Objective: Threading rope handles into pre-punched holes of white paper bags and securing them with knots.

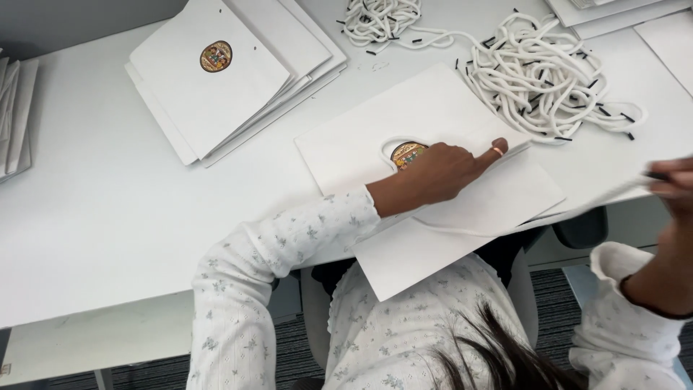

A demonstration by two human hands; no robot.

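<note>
L hand presses flat on the white paper bag at counter edge, fingers spread, gripping nothing. R hand right of bag, pinched shut on white cord. Risk, imo: a hard tug could tear the bag hole or slide the bag off.

Only one view: head-worn, set above and slightly behind the wearer, aimed steeply down and forward. Close enough that dark hair and floral sleeves filled the bottom edge. White bench taken in across most of the picture, its far side toward the top, with grey carpeted floor beneath its near edge.
</note>
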